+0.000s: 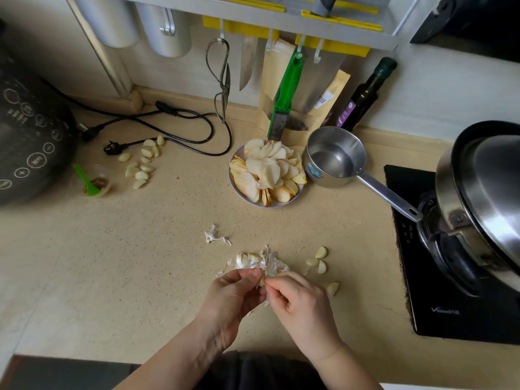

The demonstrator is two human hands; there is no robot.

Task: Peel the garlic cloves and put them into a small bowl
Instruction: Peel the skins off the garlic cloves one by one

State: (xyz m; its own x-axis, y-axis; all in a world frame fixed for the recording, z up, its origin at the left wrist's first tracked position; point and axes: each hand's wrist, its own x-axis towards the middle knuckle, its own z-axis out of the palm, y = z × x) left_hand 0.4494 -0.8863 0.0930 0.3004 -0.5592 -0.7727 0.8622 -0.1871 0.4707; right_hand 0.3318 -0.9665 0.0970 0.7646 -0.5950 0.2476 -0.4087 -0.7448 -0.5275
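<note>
Item: garlic clove (262,282), being peeled. It is sitting at 6 o'clock of the counter (157,249), pinched between the two hands just above the worktop. The left hand (235,295) is gripping it with curled fingers and thumb; the right hand (298,301) is nipping at its tip with thumb and forefinger, probably to pull the papery skin away while the other hand is steadying it.

Item: garlic skins and remaining head (254,261), lying just beyond the hands toward 12 o'clock, kept close, it seems, so the next clove is within reach. A stray scrap of skin (215,237) is lying further on.

Item: peeled cloves, near group (319,261), resting at 3 o'clock of the hands; a larger pile of cloves (142,164) is sitting well apart at 10 o'clock.

Item: small clear cup with green spoon (92,181), standing beside that pile; whether this is the intended bowl cannot be told.

Surroundings: plate of sliced fruit (266,173) at 12 o'clock, touching or nearly touching a steel saucepan (334,159); black cable (180,122) trailing near the far cloves; cooker (31,130) at 9 o'clock; stove (450,263) with lidded pot (484,192) at 3 o'clock. Nothing is blocking the hands.
</note>
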